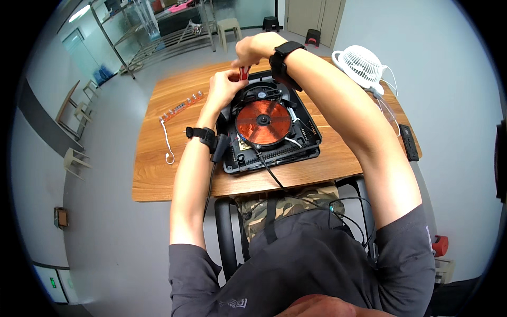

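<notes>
The left hand (224, 87) and the right hand (253, 48) meet at the far edge of an opened induction cooker (272, 127). Both pinch a small red-handled tool (244, 72), the left hand's fingers curled on it from below, the right hand closed on it from above. Each wrist wears one black band, two in all. The cooker is a black plastic shell, squarish, with its top off: one flat round copper coil (263, 122) lies in the middle, ribbed in fine rings, and one round black fan (262, 93) sits behind it, just under the hands. It rests at the centre of a wooden table (158, 174) with a smooth grained top. To the left lie one thin white cable (167, 138) and a strip of small reddish parts (182, 106). At the right stands one white grilled fan (362, 64), and one black remote-like bar (409, 142) lies near the edge.
</notes>
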The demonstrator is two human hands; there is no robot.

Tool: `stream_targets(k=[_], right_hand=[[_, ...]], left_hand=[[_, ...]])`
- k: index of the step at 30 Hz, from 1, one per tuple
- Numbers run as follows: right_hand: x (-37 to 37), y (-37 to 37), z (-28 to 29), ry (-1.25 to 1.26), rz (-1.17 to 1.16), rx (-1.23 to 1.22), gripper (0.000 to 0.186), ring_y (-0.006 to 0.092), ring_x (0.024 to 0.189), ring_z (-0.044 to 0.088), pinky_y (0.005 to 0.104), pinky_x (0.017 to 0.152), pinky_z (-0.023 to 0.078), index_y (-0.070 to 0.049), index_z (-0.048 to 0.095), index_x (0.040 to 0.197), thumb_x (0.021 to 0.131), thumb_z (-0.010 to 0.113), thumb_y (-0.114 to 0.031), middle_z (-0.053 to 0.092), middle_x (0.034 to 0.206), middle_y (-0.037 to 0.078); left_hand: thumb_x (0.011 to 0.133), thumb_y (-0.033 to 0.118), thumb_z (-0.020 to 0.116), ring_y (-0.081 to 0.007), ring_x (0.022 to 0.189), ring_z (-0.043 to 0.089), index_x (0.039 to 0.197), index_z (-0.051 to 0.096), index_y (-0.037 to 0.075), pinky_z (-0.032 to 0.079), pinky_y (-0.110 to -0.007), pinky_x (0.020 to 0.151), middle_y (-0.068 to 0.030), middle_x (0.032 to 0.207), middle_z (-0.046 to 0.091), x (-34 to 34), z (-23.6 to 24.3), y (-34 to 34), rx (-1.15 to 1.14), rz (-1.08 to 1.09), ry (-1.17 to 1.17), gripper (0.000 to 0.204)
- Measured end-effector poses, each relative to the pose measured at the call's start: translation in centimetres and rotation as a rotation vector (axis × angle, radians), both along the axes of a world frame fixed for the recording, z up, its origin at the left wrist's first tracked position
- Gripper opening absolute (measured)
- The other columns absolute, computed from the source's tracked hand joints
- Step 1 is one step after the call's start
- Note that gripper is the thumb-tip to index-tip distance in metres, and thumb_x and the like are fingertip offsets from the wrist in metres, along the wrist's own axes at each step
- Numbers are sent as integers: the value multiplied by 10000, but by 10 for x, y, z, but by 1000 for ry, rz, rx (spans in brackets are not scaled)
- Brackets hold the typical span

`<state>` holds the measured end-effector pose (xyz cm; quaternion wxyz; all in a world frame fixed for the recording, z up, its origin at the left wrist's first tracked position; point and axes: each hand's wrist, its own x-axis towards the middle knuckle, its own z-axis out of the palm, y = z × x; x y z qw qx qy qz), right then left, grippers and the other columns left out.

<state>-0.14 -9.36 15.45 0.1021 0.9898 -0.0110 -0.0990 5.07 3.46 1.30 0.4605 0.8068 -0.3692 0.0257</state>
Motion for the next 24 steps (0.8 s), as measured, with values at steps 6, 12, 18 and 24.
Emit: stream_targets(k=[6,12,18,24], right_hand=[[2,-4,-17,-182,246,2,406,319,1050,691,421,850,557,-46,731,1137,851,671,-328,713,1144,174],[-25,12,-5,-154,68,79,389,313,890,707,407,776,567,-41,755,1027,894,635,-386,732,990,160],[-9,-6,-8,-118,78,55,460,313,1099,675,421,909,541,-56,715,1178,846,646,-368,695,1196,174],[-17,0,-8,-124,176,51,511,360,1067,663,445,889,530,-41,632,1261,940,607,-438,686,1184,196]], left_hand=[[812,193,775,-119,833,675,1008,738,-1,525,-297,796,-79,896,755,1,4,2,8,-32,-9,279],[781,206,812,-134,840,682,1026,734,-2,530,-310,806,-94,930,757,-10,12,-1,21,29,-1,331],[768,166,808,-128,807,685,1055,726,-1,535,-298,775,-89,889,757,-13,15,-5,14,22,-30,341],[790,139,764,-101,807,671,1106,699,11,528,-290,760,-73,893,754,-10,15,2,16,-3,-50,347]])
